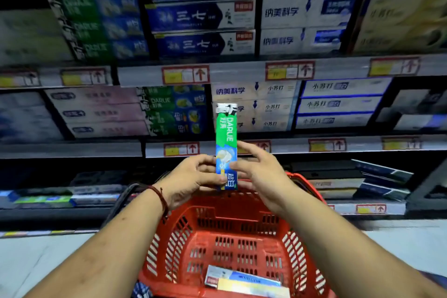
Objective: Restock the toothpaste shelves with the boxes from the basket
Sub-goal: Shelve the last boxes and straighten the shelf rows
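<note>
Dim store shelves (140,75) stacked with toothpaste cartons fill the upper frame. At centre, the left hand (193,176) grips the lower end of an upright green-and-blue Darlie toothpaste box (226,133). The right hand (262,174), fingers spread, touches its right edge. Below, a red slotted plastic basket (251,203) holds a few flat boxes (244,282).

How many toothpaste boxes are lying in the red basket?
2: a white-and-blue box and a yellow box just in front of it, both at the basket's near end. More may hide below the frame.
</note>
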`<action>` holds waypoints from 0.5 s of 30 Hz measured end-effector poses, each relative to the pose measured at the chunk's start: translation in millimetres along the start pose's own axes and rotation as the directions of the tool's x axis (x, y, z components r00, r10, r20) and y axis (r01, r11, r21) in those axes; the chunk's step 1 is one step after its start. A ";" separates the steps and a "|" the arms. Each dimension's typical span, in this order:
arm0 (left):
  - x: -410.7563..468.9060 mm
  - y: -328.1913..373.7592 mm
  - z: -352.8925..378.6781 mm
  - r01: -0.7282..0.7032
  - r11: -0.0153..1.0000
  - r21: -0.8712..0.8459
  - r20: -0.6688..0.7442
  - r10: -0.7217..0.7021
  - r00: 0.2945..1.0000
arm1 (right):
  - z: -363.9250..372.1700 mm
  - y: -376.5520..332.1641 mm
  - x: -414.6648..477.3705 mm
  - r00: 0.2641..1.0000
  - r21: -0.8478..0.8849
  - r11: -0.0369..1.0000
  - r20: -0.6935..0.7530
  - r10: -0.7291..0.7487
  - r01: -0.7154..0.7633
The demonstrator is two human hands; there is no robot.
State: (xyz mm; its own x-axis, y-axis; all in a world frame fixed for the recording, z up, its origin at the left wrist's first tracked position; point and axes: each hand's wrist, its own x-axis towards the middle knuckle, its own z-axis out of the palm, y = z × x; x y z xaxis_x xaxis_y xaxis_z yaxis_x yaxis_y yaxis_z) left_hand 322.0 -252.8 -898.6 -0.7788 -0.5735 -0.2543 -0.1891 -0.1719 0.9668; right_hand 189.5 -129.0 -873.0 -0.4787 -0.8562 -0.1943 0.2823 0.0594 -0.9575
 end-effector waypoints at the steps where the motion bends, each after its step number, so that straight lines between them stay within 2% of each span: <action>1: 1.7 -0.7 0.0 0.005 1.000 -0.007 -0.005 -0.005 1.000 | 1.3 3.7 -1.5 1.000 -0.072 0.997 0.007 -0.015 0.016; 3: 2.9 -2.1 -0.8 0.012 1.000 0.013 -0.001 -0.012 1.000 | -1.1 9.6 -1.4 0.999 -0.152 0.988 0.031 -0.012 0.017; 6: -1.3 2.2 0.4 0.016 0.998 0.061 -0.010 -0.015 1.000 | -5.7 8.4 1.3 0.997 -0.138 0.990 0.071 0.029 -0.019; 11: -1.2 19.9 -5.7 -0.151 0.968 -0.199 -0.270 0.094 0.958 | -9.7 -0.7 6.9 0.995 -0.173 0.984 0.081 0.050 -0.036; 15: 1.8 24.1 -25.3 -0.294 0.886 -0.359 -0.463 0.104 0.880 | -15.1 -3.1 12.1 0.999 -0.067 0.996 -0.015 0.049 -0.050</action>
State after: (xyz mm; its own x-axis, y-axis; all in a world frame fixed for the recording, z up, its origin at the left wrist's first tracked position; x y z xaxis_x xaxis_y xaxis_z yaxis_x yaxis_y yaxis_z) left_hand 331.1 -278.3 -876.5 -0.4282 -0.8935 -0.1349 0.2758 -0.2713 0.9221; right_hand 170.2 -131.8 -875.6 -0.4772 -0.8442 -0.2441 0.2493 0.1363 -0.9588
